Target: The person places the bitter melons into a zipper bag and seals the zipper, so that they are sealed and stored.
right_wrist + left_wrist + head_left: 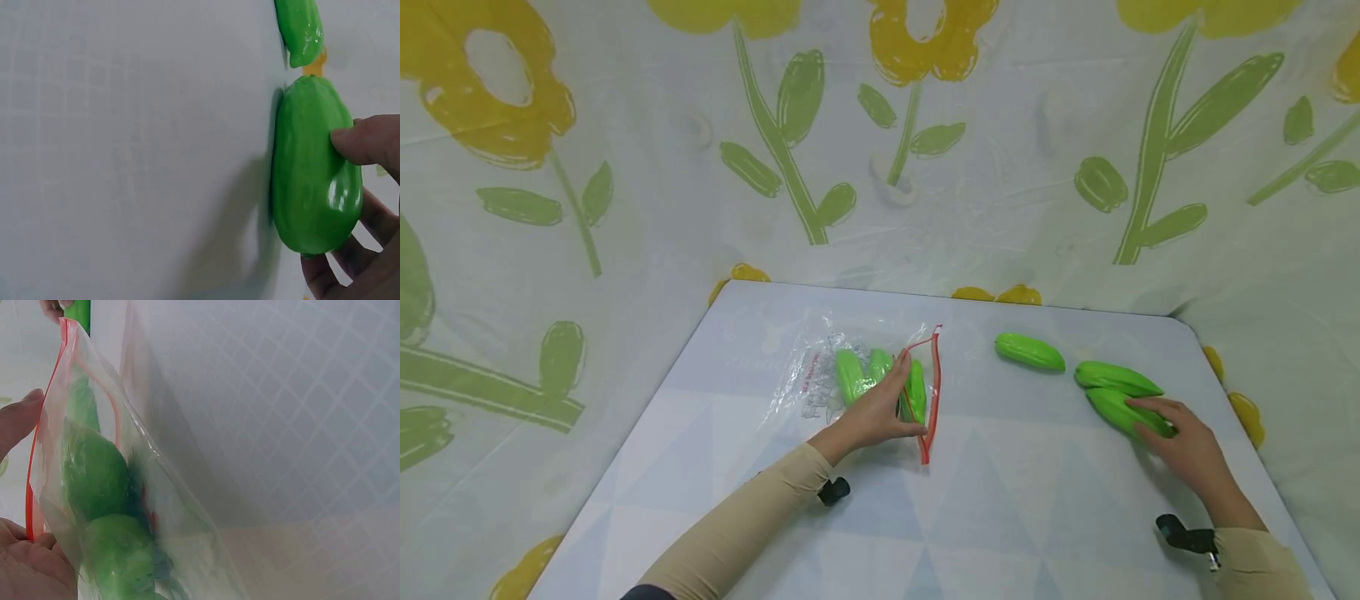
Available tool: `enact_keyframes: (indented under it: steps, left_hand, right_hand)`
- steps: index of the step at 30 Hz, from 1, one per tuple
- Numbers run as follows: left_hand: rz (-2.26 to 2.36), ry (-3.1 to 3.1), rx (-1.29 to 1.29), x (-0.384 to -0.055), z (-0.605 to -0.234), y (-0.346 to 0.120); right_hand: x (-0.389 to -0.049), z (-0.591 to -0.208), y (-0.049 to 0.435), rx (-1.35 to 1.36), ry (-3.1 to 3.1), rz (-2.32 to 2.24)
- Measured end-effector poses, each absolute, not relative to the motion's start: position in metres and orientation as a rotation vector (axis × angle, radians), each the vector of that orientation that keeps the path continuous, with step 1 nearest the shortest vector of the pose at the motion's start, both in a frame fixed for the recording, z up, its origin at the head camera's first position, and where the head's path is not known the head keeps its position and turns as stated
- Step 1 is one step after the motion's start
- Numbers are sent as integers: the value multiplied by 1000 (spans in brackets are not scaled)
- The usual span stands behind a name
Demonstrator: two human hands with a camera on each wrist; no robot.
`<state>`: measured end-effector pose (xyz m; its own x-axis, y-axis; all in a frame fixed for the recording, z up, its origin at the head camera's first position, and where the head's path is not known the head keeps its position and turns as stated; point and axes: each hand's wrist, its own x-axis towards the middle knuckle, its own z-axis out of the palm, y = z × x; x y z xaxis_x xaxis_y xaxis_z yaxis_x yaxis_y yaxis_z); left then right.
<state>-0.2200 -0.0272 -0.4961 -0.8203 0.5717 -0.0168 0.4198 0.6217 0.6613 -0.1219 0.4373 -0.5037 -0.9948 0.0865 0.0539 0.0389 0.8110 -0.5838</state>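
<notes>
Bag held open, gourd being picked up

Left hand pinched the bag mouth apart on the desk; right hand clamped on a green gourd. Glossy skin might slip; mouth could sag shut.

My head camera looked forward and down over the table from above. The left wrist camera sat close against the bag, sharing it with the head view; my right wrist camera hugged one green pod.
</notes>
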Motion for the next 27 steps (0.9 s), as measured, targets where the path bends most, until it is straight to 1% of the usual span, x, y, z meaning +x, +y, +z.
enact_keyframes:
  steps: [10, 27]
  left_hand:
    - [969, 2620, 802, -219, -494, -28]
    - [957, 2625, 843, -220, -496, -28]
  right_hand:
    - [-125, -506, 416, 0, -2977, 1015]
    - [-158, -513, 324, 176, -2896, 1121]
